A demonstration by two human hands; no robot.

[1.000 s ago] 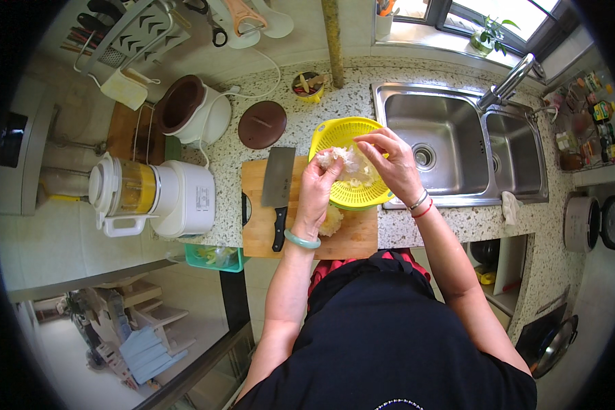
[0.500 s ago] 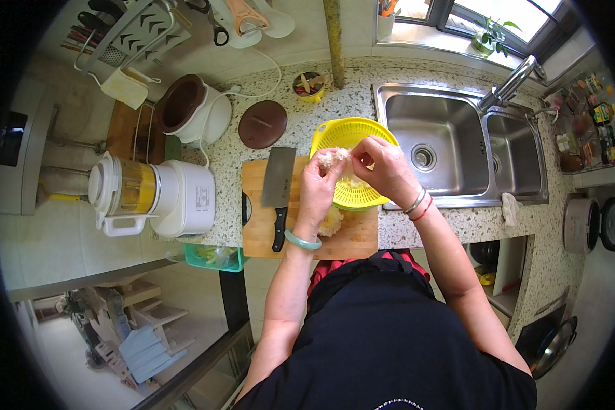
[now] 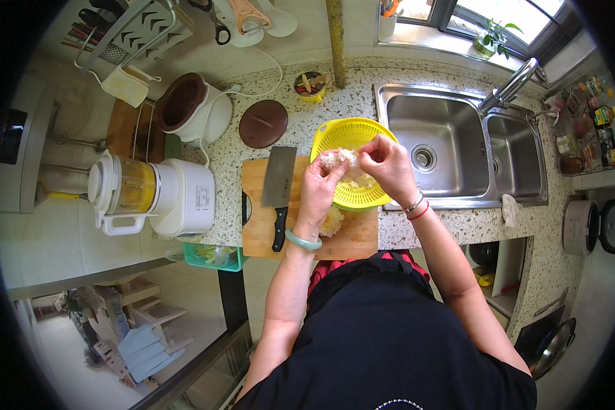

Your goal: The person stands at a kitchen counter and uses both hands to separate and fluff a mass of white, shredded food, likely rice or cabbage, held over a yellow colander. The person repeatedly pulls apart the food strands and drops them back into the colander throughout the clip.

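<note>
Both hands meet over a yellow plastic colander [image 3: 348, 135] on the speckled counter. My left hand [image 3: 323, 183] and my right hand [image 3: 387, 164] together grip a pale, frilly white clump [image 3: 336, 158], fingers pinched on it. More pale pieces lie inside the colander [image 3: 361, 183]. Another pale clump [image 3: 333, 222] rests on the wooden cutting board [image 3: 256, 219], partly hidden by my left wrist. A cleaver [image 3: 279, 188] with a black handle lies on the board left of my hands.
A double steel sink [image 3: 458, 147] with a tap [image 3: 509, 85] lies to the right. A white juicer [image 3: 150, 195], a dark-lined pot [image 3: 188, 106], a brown lid [image 3: 263, 123] and a small yellow bowl [image 3: 309, 85] stand on the counter. A green bin [image 3: 212, 256] hangs below.
My right hand has drawn in closer to my left over the colander, and both now pinch the pale clump together. Nothing else has moved.
</note>
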